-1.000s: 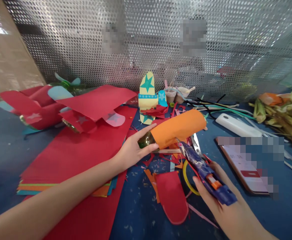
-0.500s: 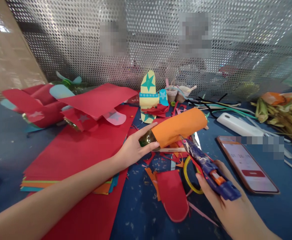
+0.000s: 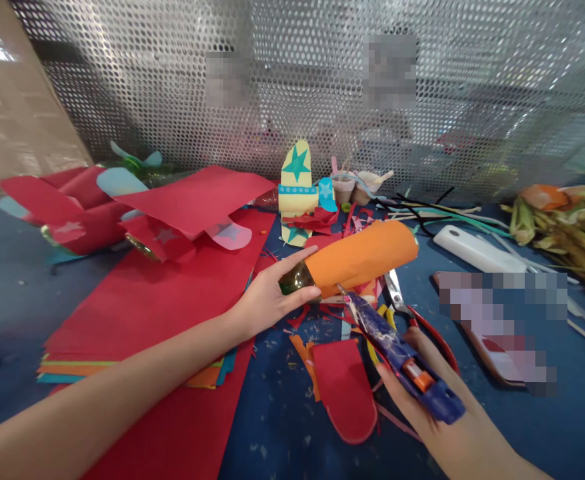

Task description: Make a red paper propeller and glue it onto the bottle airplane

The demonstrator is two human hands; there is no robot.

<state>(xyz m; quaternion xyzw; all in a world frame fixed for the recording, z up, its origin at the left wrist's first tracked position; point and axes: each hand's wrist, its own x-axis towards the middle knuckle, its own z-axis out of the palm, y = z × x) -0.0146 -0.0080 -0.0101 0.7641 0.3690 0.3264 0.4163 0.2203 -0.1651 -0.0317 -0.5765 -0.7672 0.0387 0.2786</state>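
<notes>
My left hand (image 3: 275, 293) grips the dark green end of a bottle (image 3: 296, 279), its thumb and fingers on either side. Orange paper (image 3: 365, 255) wraps the rest of the bottle, which tilts up to the right. In my right hand (image 3: 437, 393) is a dark blue glue gun (image 3: 392, 343) with an orange part, its tip at the lower edge of the orange paper near the bottle's dark end. A red rounded paper piece (image 3: 345, 390) lies below the bottle. Red-handled scissors (image 3: 397, 293) lie partly under the glue gun and my right hand.
Red paper sheets (image 3: 172, 307) lie at left, with red paper-covered models (image 3: 92, 220) behind. A yellow paper figure (image 3: 297, 180) stands at the back near small cups (image 3: 343, 188). At right are a phone (image 3: 492, 333), a white tool (image 3: 477, 249) and dried husks (image 3: 567, 233).
My right hand and the glue gun have moved left, the tip sliding along the paper's lower edge toward the bottle's dark end. The scissors show more. The wrapped bottle has shifted slightly.
</notes>
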